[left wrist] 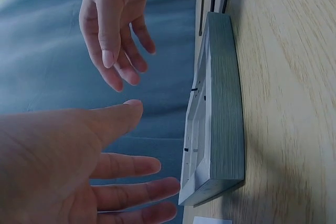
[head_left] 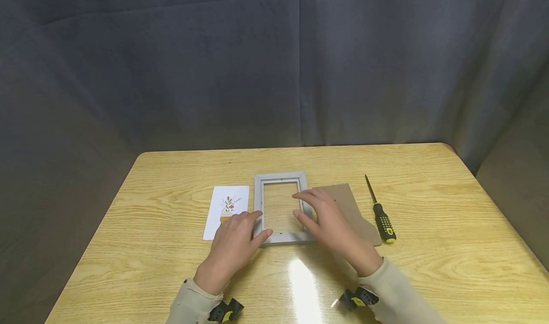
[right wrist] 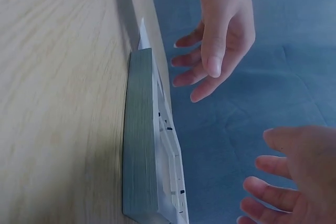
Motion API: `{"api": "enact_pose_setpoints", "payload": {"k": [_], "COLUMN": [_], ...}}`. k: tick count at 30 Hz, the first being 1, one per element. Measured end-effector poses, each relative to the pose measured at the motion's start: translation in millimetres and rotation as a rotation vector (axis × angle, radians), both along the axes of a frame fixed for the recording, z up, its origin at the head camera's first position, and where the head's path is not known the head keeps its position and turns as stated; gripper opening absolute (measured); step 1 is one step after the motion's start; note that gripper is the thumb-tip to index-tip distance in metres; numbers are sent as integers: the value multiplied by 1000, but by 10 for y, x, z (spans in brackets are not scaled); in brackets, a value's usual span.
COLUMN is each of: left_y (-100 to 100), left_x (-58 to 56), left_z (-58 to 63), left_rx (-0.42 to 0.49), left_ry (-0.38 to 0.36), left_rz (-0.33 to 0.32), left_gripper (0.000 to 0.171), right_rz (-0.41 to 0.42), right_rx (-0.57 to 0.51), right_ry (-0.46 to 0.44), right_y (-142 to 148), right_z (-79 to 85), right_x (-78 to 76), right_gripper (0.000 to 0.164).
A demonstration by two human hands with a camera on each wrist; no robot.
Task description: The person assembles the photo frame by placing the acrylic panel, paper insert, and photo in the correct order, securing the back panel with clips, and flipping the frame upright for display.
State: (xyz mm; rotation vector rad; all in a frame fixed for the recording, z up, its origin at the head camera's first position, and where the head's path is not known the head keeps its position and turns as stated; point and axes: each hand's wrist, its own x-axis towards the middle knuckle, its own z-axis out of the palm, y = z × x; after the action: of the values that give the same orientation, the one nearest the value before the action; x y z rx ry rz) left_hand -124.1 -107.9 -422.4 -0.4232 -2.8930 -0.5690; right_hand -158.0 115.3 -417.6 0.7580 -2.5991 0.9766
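A grey picture frame (head_left: pixel 285 238) lies flat on the table, its inner ledge facing up and small dark tabs along that edge. Over its left side hovers my left hand (head_left: pixel 235 238), thumb and fingers spread and nothing held. My right hand (head_left: pixel 331 221) is above the frame's right side, fingers loosely bent, likewise holding nothing. Both wrist views show the hands raised above the frame (left wrist: pixel 227 103), the left hand's fingertips nearest to its corner. Left of the frame lies a white card (head_left: pixel 213 219) printed with a potted plant, partly hidden by the left hand.
A brown backing board (head_left: pixel 347 200) lies right of the frame, partly under the right hand in view. Beyond it is a black and yellow screwdriver (head_left: pixel 384 223), its tip pointing away. Dark curtains (head_left: pixel 223 76) surround the wooden table (head_left: pixel 429 195) at the back and sides.
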Motion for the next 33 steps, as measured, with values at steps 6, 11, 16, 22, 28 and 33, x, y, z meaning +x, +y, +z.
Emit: {"api": "enact_pose_setpoints", "payload": {"k": [6, 11, 16, 22, 28, 33], "left_y": [13, 22, 33, 43, 53, 38], "left_x": [11, 14, 23, 36, 33, 20], "left_z": [13, 23, 34, 45, 28, 17], "left_rx": [-2, -7, -7, -11, -1, 0], "left_ry": [5, 3, 5, 10, 14, 31], "left_rz": [-2, 6, -2, -12, -12, 3], "left_gripper": [54, 54, 53, 54, 53, 52], "right_rz": [-9, -13, -17, -33, -36, -36], "right_rx": [-9, -26, -37, -29, -24, -20], "right_ry": [-5, 18, 16, -9, -14, -1], "right_y": [-4, -6, -3, -7, -1, 1], "right_z": [-5, -21, -29, -16, -39, -57], "right_x": [58, 86, 113, 148, 160, 164], "right_gripper": [36, 36, 35, 36, 35, 35]}}
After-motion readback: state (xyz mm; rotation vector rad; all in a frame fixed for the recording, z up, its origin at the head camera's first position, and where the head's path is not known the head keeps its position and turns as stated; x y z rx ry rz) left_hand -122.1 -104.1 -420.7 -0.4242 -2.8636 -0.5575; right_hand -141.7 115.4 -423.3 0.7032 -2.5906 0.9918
